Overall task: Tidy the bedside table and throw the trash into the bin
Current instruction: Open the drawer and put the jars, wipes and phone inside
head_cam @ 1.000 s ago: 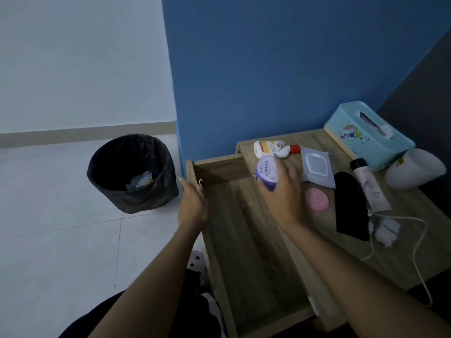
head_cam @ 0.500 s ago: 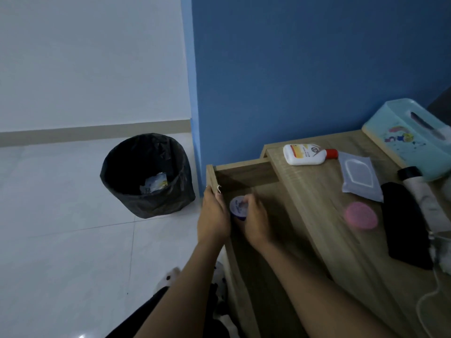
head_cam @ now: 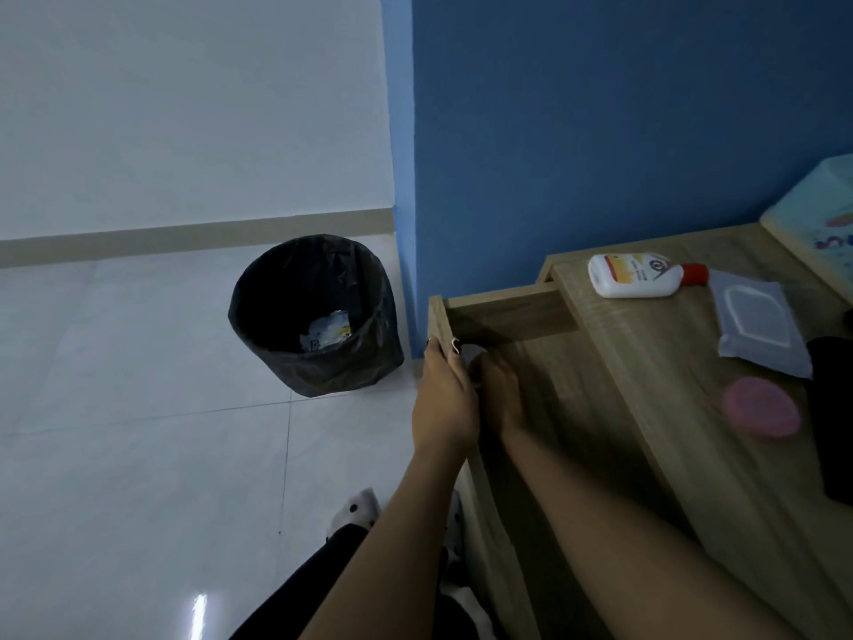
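Far left on the tiled floor [head_cam: 138, 408]: black-lined bin [head_cam: 314, 316], some pale trash in its bottom, well apart from both hands.

Next, left hand [head_cam: 445, 399]: fingers curled over the front panel of the pulled-out drawer [head_cam: 531, 362], thumb outside, fingertips hooked over the top edge, gripping that panel. Much the same grip half a second ago.

Just beside it, right hand [head_cam: 501, 394]: reaching down inside the drawer at its front left corner, fingers bent downward. A pale rounded shape just past the fingertips; cannot tell whether pinched or let go. Half a second ago: small purple-labelled round container held in plain view between the two hands. A full second ago: same container gripped above the desk top, near the lotion bottle. Now sunk lower, mostly hidden behind both hands.

Further right, on the desk [head_cam: 646, 362]: white lotion bottle [head_cam: 634, 275] with red cap lying on its side near the back corner; grey wet-wipe pack [head_cam: 757, 325] flat beside it; pink round pad [head_cam: 761, 407] nearer the front; dark flat object [head_cam: 835, 408] at the frame's edge; teal tissue box [head_cam: 817, 224] against the blue wall [head_cam: 600, 131]. All well apart from the hands.
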`<state>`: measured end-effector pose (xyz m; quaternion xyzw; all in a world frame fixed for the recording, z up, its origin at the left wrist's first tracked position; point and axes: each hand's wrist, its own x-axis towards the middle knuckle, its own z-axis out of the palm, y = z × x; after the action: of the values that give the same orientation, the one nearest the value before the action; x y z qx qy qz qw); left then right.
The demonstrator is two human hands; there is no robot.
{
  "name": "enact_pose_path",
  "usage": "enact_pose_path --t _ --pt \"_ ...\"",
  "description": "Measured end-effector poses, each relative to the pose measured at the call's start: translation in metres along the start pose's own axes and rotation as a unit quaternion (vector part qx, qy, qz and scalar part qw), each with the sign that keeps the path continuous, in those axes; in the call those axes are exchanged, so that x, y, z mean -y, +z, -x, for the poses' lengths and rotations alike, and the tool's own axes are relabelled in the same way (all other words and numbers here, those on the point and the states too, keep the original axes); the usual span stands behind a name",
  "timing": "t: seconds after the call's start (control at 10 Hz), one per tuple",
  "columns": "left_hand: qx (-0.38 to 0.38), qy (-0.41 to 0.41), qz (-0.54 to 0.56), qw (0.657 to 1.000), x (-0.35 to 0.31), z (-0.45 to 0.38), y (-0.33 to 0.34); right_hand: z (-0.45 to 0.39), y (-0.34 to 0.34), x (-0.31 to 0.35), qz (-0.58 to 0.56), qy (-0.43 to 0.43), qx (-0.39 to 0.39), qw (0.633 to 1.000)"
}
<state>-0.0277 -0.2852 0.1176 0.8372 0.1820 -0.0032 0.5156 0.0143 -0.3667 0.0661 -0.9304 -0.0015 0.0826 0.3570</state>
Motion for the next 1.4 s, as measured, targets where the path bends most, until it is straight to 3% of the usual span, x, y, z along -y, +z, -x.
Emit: enact_pose_path --t 0.2,0.3,0.4,0.5,0.7,0.9,1.4 --pt "0.006 0.0 -0.001 1.0 0.0 0.0 0.0 0.005 -0.009 0.008 0.068 -0.034 0.026 0.997" --pt "0.011 0.002 0.006 1.0 -0.001 0.0 -0.002 0.016 -0.029 0.02 0.04 -0.051 0.027 0.998" --pt "0.015 0.004 0.007 1.0 -0.003 0.002 -0.003 0.027 -0.066 0.025 0.056 -0.062 -0.013 0.996" --pt "0.022 -0.018 0.008 1.0 -0.007 0.002 -0.004 0.043 -0.11 0.018 0.065 -0.091 -0.094 0.989" --pt "0.013 -0.01 -0.009 1.0 -0.011 0.006 -0.005 0.084 -0.187 -0.027 0.115 -0.058 -0.297 0.946" --pt "0.02 -0.02 -0.011 1.0 -0.013 0.007 -0.005 0.12 -0.207 -0.066 0.1 0.058 -0.308 0.944" --pt "0.016 -0.019 -0.028 0.999 -0.014 0.01 -0.008 0.123 -0.19 -0.075 0.028 0.1 -0.333 0.937"
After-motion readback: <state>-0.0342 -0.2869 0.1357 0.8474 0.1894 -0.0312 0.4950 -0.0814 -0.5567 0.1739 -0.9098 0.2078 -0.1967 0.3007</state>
